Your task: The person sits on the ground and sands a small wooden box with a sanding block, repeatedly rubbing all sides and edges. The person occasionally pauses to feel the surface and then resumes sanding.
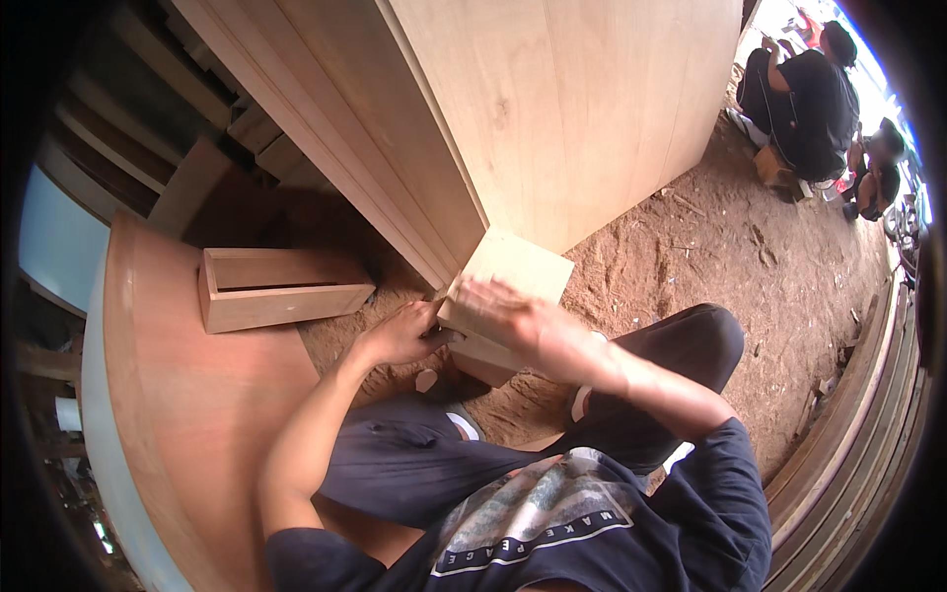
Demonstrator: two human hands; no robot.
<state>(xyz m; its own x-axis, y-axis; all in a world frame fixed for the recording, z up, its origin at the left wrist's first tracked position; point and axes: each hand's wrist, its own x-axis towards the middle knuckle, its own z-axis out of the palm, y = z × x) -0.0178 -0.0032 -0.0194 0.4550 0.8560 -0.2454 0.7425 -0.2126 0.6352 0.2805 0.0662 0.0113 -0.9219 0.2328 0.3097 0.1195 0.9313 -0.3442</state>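
A pale wooden box-like piece (531, 264) stands between my knees, against the lower corner of a large wooden cabinet. My left hand (402, 333) is closed on its left edge, the thumb and fingers gripping near the corner. Across its top face lies my right hand (505, 314), smeared by motion. Whether anything is under the right palm is hidden. A narrow open drawer-like wooden box (286, 304) rests to the left of my left hand.
The big wooden cabinet (572, 99) rises just ahead. A curved wooden panel (197, 395) lies at my left, and stacked planks (848, 444) run along the right. Sandy ground (740, 286) spreads between. Another person (814, 109) squats at the far right, with someone else beyond.
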